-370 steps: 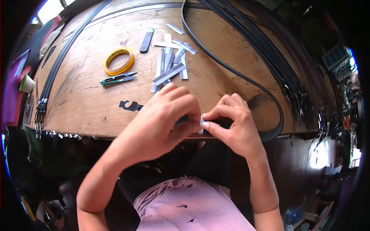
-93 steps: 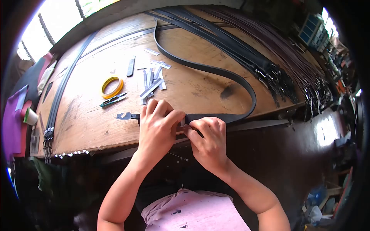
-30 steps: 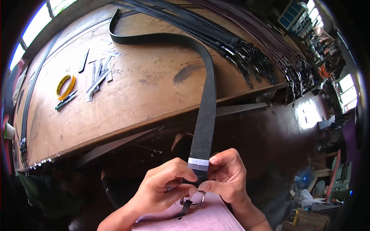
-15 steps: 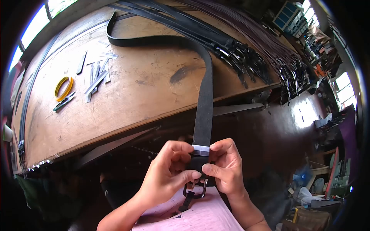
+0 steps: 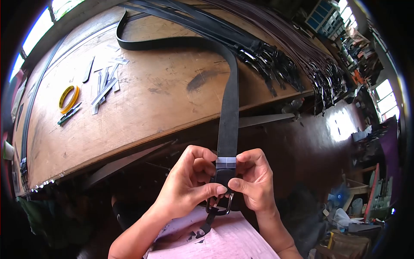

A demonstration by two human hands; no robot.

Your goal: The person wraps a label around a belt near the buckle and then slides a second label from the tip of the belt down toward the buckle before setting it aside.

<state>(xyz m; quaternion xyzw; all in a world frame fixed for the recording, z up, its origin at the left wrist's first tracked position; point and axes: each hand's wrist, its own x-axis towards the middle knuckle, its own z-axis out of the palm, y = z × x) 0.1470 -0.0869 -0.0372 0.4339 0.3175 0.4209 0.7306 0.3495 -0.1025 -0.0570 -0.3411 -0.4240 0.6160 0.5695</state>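
Observation:
A black belt [image 5: 228, 112] runs from the table down to my lap, its buckle [image 5: 220, 210] hanging at the near end. Around the strap, just above the buckle, lies a light grey-white paper strip [image 5: 226, 162]. My left hand [image 5: 187, 185] pinches the belt's left edge, thumb on the folded part by the buckle and index finger at the strip. On the opposite edge my right hand [image 5: 255, 183] grips likewise, its thumb close to the left one. The fingers behind the strap are partly hidden.
On the wooden table [image 5: 164, 99] lie loose paper strips [image 5: 103, 88], a yellow tape roll [image 5: 69, 99] and a green pen-like tool [image 5: 69, 114]. Bundles of black belts [image 5: 258, 56] and dark brown belts [image 5: 319, 64] with buckles lie at the right.
Both hands have risen slightly with the belt's buckle end. The thumbs have moved a little up the folded part and still press on it. The grip stays much the same.

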